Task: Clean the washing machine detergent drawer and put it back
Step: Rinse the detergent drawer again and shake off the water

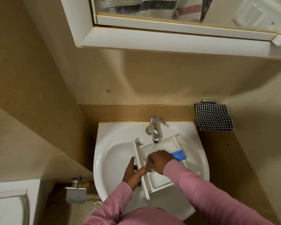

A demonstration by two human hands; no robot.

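Note:
The white detergent drawer [159,177] lies tilted in the white washbasin [113,153], its far end under the chrome tap [154,129]. A blue insert [178,155] sits in its right compartment. My left hand [133,173] grips the drawer's left front edge, thumb over the wall. My right hand [157,161] reaches into the middle compartment with fingers curled down against the inside; I cannot tell whether it holds anything. Both arms wear pink sleeves.
A black-and-white checked cloth [213,117] hangs on a rail right of the basin. A white mirror cabinet [169,41] juts out overhead. A metal paper holder [75,192] is on the wall at lower left, beside a white fixture [8,207].

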